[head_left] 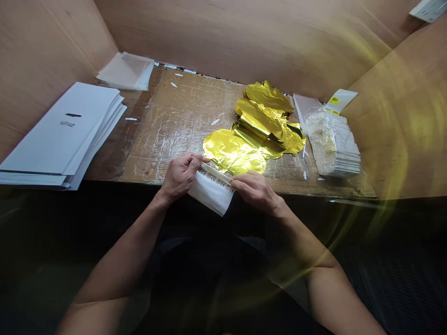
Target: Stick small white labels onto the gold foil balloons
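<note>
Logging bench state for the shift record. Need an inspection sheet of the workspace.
Surface: worn brown wooden bench top with a shiny, scuffed film.
Job's things: white flat packet with a red-printed strip, held over the bench edge; crumpled gold foil balloons just beyond.
Clutter: stack of white flat cards; clear plastic sleeves; clear-wrapped bundle of white packets; small white scraps.
Grippers: bare left hand and right hand both pinch the strip.
Cables: nothing seen.
Surroundings: plywood walls around the bench; white box at upper right.
</note>
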Demonstrator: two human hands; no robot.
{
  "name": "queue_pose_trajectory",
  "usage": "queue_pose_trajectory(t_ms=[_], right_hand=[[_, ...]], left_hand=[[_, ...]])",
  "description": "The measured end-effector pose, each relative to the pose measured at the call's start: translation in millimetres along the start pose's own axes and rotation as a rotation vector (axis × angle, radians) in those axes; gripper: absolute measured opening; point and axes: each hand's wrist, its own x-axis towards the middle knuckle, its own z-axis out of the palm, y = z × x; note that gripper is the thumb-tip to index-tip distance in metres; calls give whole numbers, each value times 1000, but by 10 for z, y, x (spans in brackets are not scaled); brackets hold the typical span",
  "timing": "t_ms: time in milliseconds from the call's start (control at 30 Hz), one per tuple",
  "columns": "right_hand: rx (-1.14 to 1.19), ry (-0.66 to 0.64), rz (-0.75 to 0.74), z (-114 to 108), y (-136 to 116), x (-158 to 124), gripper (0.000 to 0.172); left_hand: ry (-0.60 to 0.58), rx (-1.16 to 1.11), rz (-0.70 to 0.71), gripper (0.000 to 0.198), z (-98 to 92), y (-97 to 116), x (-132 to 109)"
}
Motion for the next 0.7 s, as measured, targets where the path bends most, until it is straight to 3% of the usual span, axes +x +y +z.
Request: queue_pose_trajectory(t_ms=[133,233,367,533,700], right_hand=[[199,79,225,79,-117,44,14],[423,127,468,120,-196,71,27],[563,112,602,58,-247,99,25],[482,23,560,5,-232,67,17],[194,96,308,115,-216,36,19]], left_hand=[[14,-9,-5,47,-47,-5,-15],[21,20,14,45,-85,-1,-49],[28,62,61,44,-109,15,-120],[23,81,76,44,-96,39,-165],[38,100,45,42,-120,59,-132]])
